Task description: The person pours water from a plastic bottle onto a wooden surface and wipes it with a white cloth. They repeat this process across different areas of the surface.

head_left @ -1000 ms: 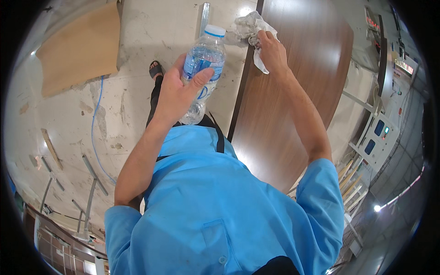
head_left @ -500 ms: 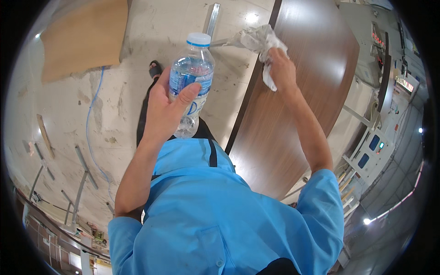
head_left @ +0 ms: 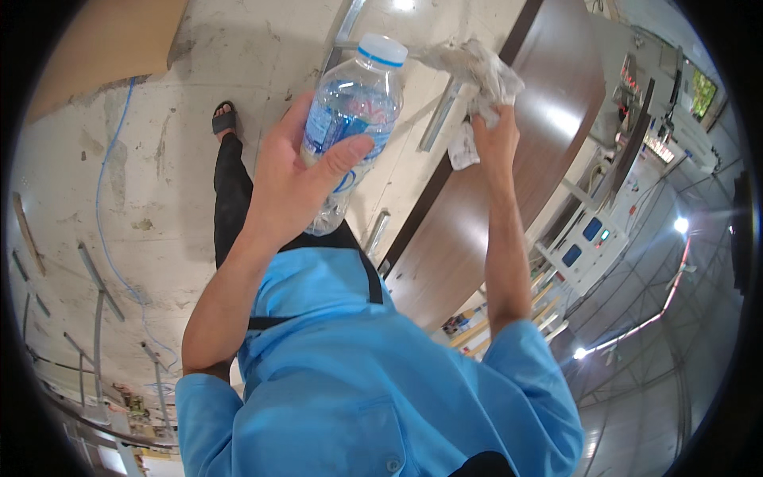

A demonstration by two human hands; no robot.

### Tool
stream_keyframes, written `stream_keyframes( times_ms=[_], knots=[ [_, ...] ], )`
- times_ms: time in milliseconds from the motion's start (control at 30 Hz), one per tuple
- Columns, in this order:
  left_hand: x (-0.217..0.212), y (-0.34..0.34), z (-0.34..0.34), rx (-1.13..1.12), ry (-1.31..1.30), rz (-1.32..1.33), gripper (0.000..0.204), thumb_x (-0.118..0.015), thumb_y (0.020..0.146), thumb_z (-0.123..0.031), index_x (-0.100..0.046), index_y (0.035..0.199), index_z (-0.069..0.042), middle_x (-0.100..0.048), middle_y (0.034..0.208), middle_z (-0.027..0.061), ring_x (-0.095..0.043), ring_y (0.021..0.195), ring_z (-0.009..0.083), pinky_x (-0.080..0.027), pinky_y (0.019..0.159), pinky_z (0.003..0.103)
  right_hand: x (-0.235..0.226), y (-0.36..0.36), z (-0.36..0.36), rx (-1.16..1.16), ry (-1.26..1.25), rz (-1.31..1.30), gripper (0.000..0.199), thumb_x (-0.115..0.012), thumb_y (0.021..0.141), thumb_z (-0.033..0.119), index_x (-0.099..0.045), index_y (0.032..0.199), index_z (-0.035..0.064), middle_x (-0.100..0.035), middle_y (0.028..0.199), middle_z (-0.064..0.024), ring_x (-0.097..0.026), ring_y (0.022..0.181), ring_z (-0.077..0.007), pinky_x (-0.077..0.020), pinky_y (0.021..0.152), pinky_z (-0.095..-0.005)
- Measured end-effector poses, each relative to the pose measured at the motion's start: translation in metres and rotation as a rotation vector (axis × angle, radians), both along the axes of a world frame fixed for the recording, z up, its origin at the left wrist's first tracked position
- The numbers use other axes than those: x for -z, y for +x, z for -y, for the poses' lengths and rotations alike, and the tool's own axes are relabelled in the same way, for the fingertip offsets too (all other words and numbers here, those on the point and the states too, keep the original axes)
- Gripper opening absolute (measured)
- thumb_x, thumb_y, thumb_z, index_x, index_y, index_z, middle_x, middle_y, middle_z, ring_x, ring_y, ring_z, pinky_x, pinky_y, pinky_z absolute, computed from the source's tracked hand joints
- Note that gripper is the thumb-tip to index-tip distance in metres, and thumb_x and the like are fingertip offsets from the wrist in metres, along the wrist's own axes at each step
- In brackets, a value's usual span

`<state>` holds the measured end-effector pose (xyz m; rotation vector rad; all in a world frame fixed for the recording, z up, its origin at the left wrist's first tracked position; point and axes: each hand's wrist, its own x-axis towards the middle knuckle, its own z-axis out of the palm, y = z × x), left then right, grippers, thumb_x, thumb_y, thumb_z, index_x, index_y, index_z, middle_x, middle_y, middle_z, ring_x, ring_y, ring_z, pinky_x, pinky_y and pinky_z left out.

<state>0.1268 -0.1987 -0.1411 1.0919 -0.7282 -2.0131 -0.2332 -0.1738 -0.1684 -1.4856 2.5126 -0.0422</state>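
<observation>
Bottle and cloth have shifted in view since half a second earlier: the bottle now leans rightward where it stood nearly upright, and the cloth appears farther right, with the brown wood-grain panel swung more aslant. As seen by an onlooker in the room, the left hand wraps the bottle around its blue label, thumb across the front, and holds it ahead of the waist, over the floor. Its white cap is seated. On the other side, the right hand has its fingers closed on the bunched, grey-stained cloth, which overlaps the panel's dark near edge; part of it hangs loose. Whether the cloth presses on the surface cannot be told. A metal bar shows between bottle and panel.

For good handling, one would judge, the cloth is best gathered into a flat pad, its loose tail tucked under, so that pressure spreads evenly. Thin plastic probably yields to a hard squeeze; a light, steady hold, with the cap end raised, should suit the bottle.
</observation>
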Motion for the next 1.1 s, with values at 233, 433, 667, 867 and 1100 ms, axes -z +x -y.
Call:
stream_keyframes(
  times_ms=[233,433,667,867,1100],
  knots=[
    [0.013,0.04,0.016,0.027,0.021,-0.001,0.054,-0.083,0.092,-0.03,-0.062,0.13,0.001,-0.071,0.115,0.0069,-0.064,0.102,0.0108,-0.05,0.093,0.027,0.017,-0.016,-0.012,0.026,-0.119,-0.124,0.035,-0.075,0.084,0.016,-0.065,0.109,-0.005,-0.072,0.102,-0.0286,-0.071,0.098,-0.0451,-0.0532,0.089,-0.0493],
    [0.009,0.054,0.024,-0.011,0.085,-0.057,0.053,-0.084,0.091,-0.026,-0.062,0.131,0.0,-0.071,0.114,0.0061,-0.064,0.106,0.0115,-0.05,0.095,0.028,0.009,0.0,-0.01,0.148,-0.108,-0.092,0.037,-0.077,0.084,0.018,-0.067,0.109,-0.0071,-0.073,0.102,-0.027,-0.071,0.099,-0.0418,-0.0534,0.089,-0.0469],
    [0.008,0.059,0.035,-0.06,0.074,-0.09,0.057,-0.085,0.09,-0.021,-0.058,0.135,0.001,-0.07,0.116,0.007,-0.064,0.105,0.0121,-0.05,0.095,0.028,0.018,-0.02,-0.017,-0.006,-0.177,-0.067,0.032,-0.076,0.083,0.015,-0.068,0.105,-0.0064,-0.073,0.101,-0.0248,-0.071,0.097,-0.0406,-0.0531,0.086,-0.0468],
    [0.007,0.076,0.045,-0.019,0.063,-0.114,0.055,-0.084,0.09,-0.019,-0.058,0.135,0.001,-0.07,0.115,0.0065,-0.063,0.105,0.0116,-0.05,0.096,0.029,0.025,-0.005,-0.042,0.154,-0.175,-0.026,0.033,-0.078,0.081,0.018,-0.066,0.103,-0.0039,-0.072,0.103,-0.0263,-0.071,0.1,-0.0411,-0.0529,0.087,-0.0475],
    [-0.006,0.096,0.057,0.033,0.039,-0.072,0.052,-0.083,0.091,-0.022,-0.06,0.132,0.0,-0.071,0.115,0.0063,-0.064,0.104,0.0108,-0.05,0.094,0.028,-0.025,-0.042,0.047,0.367,-0.149,0.021,0.043,-0.079,0.089,0.032,-0.065,0.11,-0.0028,-0.07,0.104,-0.0202,-0.067,0.104,-0.0276,-0.0526,0.091,-0.0435]
  ],
)
